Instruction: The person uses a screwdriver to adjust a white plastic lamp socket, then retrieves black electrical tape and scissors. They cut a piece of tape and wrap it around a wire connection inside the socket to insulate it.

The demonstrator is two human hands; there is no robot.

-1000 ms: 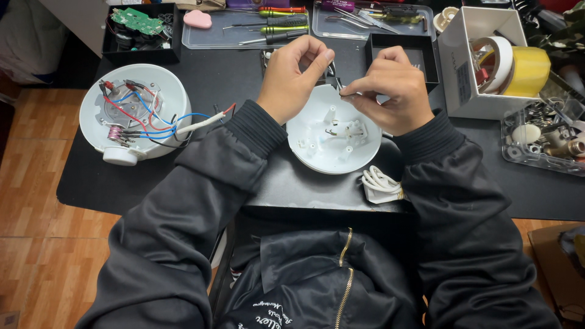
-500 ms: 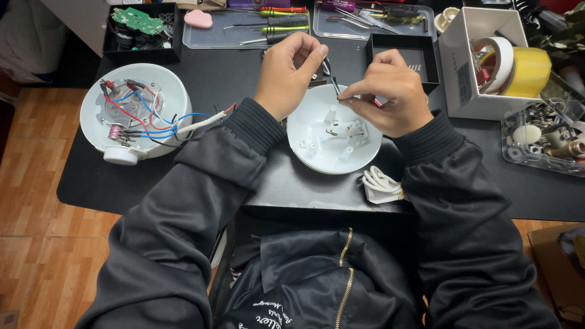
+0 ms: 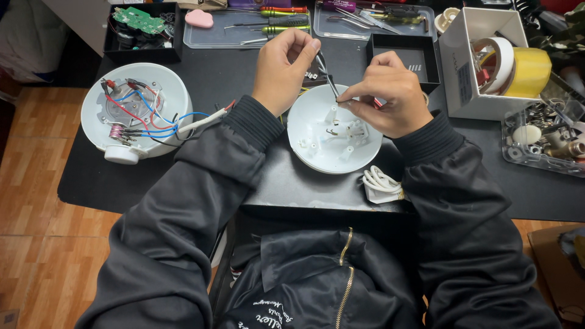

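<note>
The tweezers look like bright, smooth metal. The round shell near the tabletop's front edge is smooth white plastic with a soft sheen, and so is the wired housing towards the left edge, whose wires carry glossy red, blue and black plastic sheathing. The tabletop itself is covered in a matt black mat. Both sleeves are black cloth with a faint satin gloss and ribbed knit cuffs. The floor beyond the left edge is reddish wood, smooth and slightly shiny.
</note>
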